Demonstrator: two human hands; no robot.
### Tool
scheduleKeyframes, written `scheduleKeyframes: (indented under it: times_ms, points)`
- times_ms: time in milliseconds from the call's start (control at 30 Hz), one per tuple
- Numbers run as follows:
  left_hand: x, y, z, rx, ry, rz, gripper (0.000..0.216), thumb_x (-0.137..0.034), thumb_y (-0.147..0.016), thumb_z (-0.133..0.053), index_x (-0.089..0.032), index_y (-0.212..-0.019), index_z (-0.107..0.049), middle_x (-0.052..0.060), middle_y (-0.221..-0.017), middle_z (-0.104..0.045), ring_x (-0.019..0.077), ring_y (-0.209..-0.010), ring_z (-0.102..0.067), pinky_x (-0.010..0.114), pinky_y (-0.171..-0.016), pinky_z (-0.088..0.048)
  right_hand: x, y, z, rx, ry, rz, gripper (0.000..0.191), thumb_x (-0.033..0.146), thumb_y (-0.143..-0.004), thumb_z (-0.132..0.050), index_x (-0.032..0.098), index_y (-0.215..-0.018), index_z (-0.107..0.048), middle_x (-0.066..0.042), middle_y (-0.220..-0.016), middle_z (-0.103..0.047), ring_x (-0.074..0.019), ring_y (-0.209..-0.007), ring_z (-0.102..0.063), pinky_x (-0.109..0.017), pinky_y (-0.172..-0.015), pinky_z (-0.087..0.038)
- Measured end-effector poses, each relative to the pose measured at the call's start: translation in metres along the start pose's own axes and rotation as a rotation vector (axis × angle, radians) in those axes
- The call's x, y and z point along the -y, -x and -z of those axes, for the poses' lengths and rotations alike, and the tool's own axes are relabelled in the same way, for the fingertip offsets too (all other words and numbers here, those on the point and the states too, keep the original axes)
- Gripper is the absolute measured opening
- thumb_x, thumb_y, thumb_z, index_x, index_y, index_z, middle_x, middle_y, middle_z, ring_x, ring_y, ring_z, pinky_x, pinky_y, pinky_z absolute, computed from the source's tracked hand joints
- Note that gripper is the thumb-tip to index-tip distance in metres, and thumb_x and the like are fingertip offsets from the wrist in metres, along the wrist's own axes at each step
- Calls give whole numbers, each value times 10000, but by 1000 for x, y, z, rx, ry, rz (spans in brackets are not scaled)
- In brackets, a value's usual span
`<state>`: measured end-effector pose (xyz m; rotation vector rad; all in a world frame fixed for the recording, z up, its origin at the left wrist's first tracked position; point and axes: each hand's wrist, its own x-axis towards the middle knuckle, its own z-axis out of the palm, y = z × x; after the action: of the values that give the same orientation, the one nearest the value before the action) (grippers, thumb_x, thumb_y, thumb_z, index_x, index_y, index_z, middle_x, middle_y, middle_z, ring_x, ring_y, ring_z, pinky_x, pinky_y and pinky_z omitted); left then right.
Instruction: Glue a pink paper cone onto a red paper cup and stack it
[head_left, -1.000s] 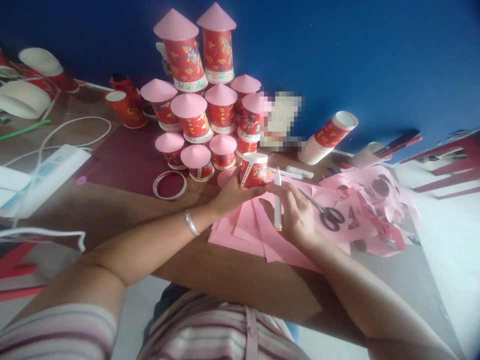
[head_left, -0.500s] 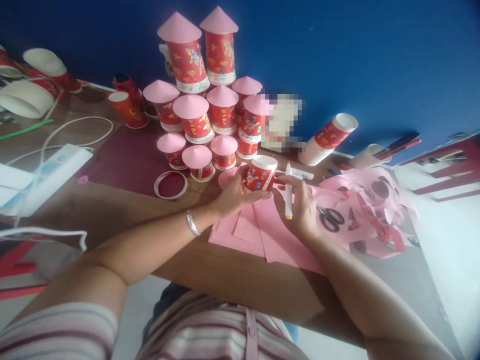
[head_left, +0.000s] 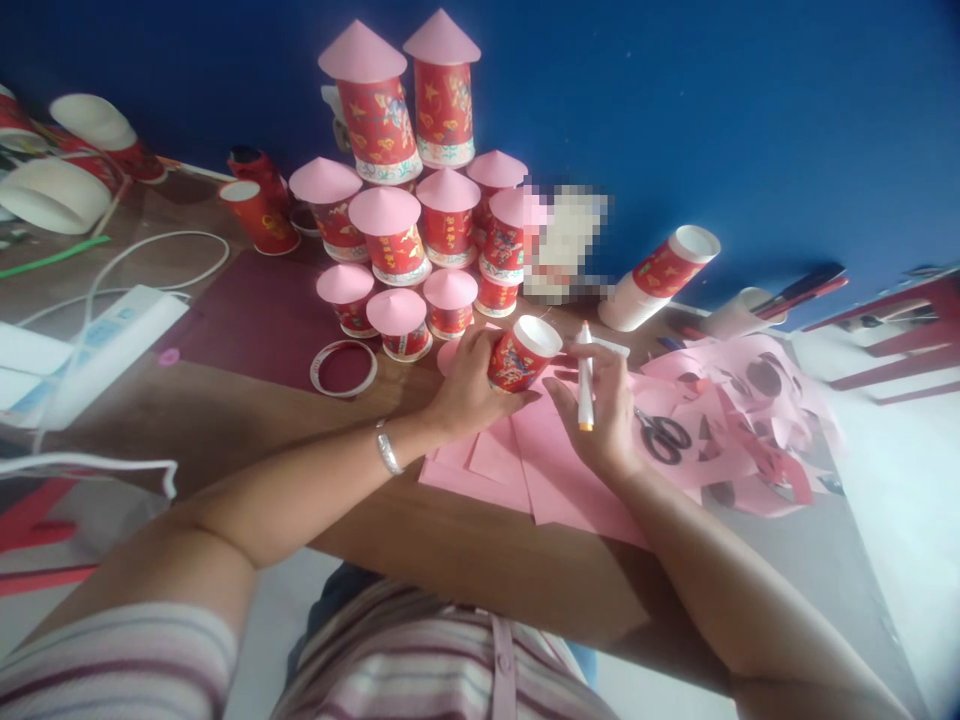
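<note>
A red paper cup (head_left: 519, 362) with gold and blue print is gripped in my left hand (head_left: 474, 385), its white open mouth tilted up and to the right. My right hand (head_left: 609, 405) holds a white marker (head_left: 586, 385) with an orange tip pointing up and an orange-yellow end below. The marker is apart from the cup. Under both hands lie sheets of pink paper (head_left: 495, 470). Behind the cup stand several small red cups with pink cone tops (head_left: 397, 312).
Black-handled scissors (head_left: 664, 437) rest on cut pink paper scraps (head_left: 750, 420) at the right. Stacked cups (head_left: 664, 280) lean against the blue wall. A tape-like ring (head_left: 343, 369), a red cup (head_left: 261, 218), a white box (head_left: 105, 350) and cables stand left. Taller cone-topped cups (head_left: 379, 120) are at the back.
My left hand has turned the cup, so its mouth now leans to the right and a different part of its print shows. My right hand has shifted slightly right with the marker.
</note>
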<state>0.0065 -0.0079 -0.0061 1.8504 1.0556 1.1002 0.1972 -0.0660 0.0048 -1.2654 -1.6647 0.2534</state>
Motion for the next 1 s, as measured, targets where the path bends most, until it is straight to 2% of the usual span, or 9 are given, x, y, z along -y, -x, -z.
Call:
scheduleKeyframes:
  times_ms: [167, 300, 367, 467, 600, 700, 767, 867, 1000]
  points:
    - [2, 4, -1, 68, -65, -84, 747, -399, -680, -972, -213, -1254, -532, 122, -1317, -559, 328, -1253, -571, 547, -1104, -501, 0, -2, 1, -30, -151, 16, 444, 373, -983, -756, 288, -1318, -477, -133, -1346, -685, -304, -1312, -697, -551, -1009, -664]
    - [0, 5, -1, 176, 11, -44, 725, -467, -670, -973, -211, -1217, -572, 122, -1275, -587, 333, -1237, -596, 543, -1046, -553, 2, -3, 2, 11, -254, -38, 448, 372, -977, -771, 311, -1314, -483, -121, -1392, -674, -307, -1319, -690, -600, -1094, -616]
    - [-3, 4, 0, 255, 93, 14, 744, -491, -657, -977, -200, -1224, -592, 127, -1229, -615, 335, -1191, -630, 538, -1007, -575, 2, -3, 2, 38, -289, -75, 442, 400, -973, -772, 311, -1299, -487, -113, -1352, -689, -304, -1266, -712, -588, -1041, -644]
    - [-9, 3, 2, 400, 337, 72, 726, -414, -706, -963, -186, -1285, -590, 135, -1226, -675, 309, -1132, -686, 515, -997, -588, 0, -4, 3, 53, -333, -114, 437, 408, -962, -784, 315, -1271, -488, -98, -1277, -709, -298, -1197, -737, -545, -942, -683]
    - [-15, 2, 3, 514, 611, 169, 689, -311, -768, -929, -195, -1349, -577, 143, -1317, -701, 298, -1206, -698, 485, -1042, -579, -1, -6, 5, 40, -328, -92, 426, 383, -970, -778, 321, -1272, -484, -96, -1266, -710, -283, -1172, -744, -501, -905, -691]
    - [-17, 1, 5, 551, 673, 274, 664, -317, -794, -913, -215, -1364, -588, 132, -1311, -709, 288, -1177, -709, 487, -1024, -584, -2, -7, 5, 9, -286, -68, 332, 402, -1021, -703, 307, -1260, -495, -90, -1228, -715, -265, -1148, -747, -479, -898, -685]
    - [-17, -1, 6, 562, 687, 286, 655, -324, -780, -923, -223, -1347, -611, 116, -1263, -719, 282, -1135, -709, 484, -999, -585, -2, -9, 5, -49, -294, -64, 274, 414, -1042, -666, 295, -1232, -508, -75, -1183, -723, -243, -1095, -757, -449, -877, -681]
    - [-15, -1, 9, 528, 720, 332, 671, -332, -757, -939, -220, -1335, -619, 93, -1214, -718, 276, -1129, -694, 480, -1005, -574, -2, -11, 4, -130, -349, -74, 242, 437, -1049, -646, 276, -1187, -530, -56, -1118, -718, -202, -952, -762, -371, -765, -670]
    - [-5, 0, 8, 475, 852, 398, 646, -355, -758, -942, -218, -1307, -632, 78, -1209, -722, 280, -1164, -694, 505, -1065, -551, -1, -13, 6, -166, -337, -63, 234, 462, -1068, -598, 260, -1185, -582, -17, -1002, -674, -152, -743, -715, -315, -639, -620]
